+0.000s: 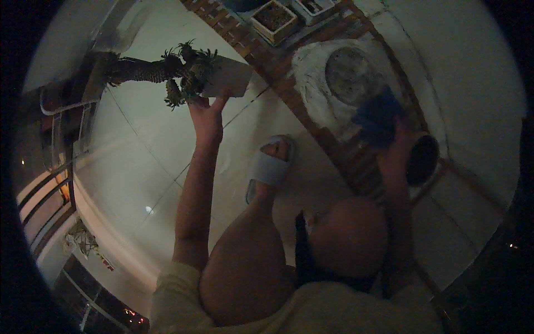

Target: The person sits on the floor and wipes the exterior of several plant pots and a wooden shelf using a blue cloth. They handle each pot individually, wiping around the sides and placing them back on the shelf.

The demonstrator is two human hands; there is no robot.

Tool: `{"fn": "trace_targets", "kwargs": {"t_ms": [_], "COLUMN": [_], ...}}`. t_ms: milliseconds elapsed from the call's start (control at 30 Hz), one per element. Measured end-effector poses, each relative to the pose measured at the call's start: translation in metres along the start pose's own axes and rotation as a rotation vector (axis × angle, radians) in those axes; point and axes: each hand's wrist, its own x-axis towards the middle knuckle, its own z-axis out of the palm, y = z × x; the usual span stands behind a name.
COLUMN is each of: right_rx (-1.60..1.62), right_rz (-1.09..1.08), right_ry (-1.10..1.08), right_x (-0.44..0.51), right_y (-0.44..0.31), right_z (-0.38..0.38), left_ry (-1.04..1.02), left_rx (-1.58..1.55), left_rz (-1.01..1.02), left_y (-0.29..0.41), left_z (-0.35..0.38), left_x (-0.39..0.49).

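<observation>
My left hand [206,119] is closed around a small pale square pot [230,77], at the side where it meets the plant. The branching, scaly-stemmed succulent [154,71] in it lies sideways and points left above the tiled floor. In my right hand [394,144] is a crumpled blue cloth [379,117], blurred. Beneath the cloth is a slatted wooden stand [304,110], on which lies a whitish sheet or patch [311,79] with a round grey disc or base [348,75]. The cloth is close to the disc's lower right edge; whether they touch is unclear.
Two square planters [273,23] stand at the stand's far end. A dark round container [422,160] is just right of my right wrist. My slippered foot [271,167] rests on the tiles [154,137] beside the stand. A railing [50,204] runs along the left.
</observation>
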Motion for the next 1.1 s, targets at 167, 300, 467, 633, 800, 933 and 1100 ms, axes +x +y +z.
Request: {"fn": "trace_targets", "kwargs": {"t_ms": [167,300,467,633,800,933,1100], "right_rx": [-0.27,-0.281,0.508,-0.484,0.495,0.45,0.36], "right_rz": [-0.014,0.033,0.148,0.055,0.122,0.198,0.371], "right_ry": [0.062,0.167,0.364,0.364,0.558,0.55,0.369], "right_x": [-0.019,-0.02,-0.002,0.0,0.035,0.019,-0.013], "right_y": [-0.053,-0.045,-0.016,-0.034,-0.046,-0.014,0.029], "right_z": [0.002,-0.004,-0.006,-0.004,0.05,0.087,0.091], "left_ry": [-0.164,-0.302,-0.497,-0.592,-0.656,-0.716,-0.727], "left_rx": [-0.011,-0.026,0.488,0.126,-0.047,0.029,0.104], "left_rz": [0.021,-0.073,0.254,0.084,-0.158,-0.17,-0.23], "left_y": [0.033,0.041,0.034,0.026,0.03,0.024,0.014], "left_z": [0.053,0.103,0.149,0.184,0.201,0.208,0.201], "left_x": [-0.038,-0.06,-0.05,-0.059,-0.069,-0.075,-0.078]}}
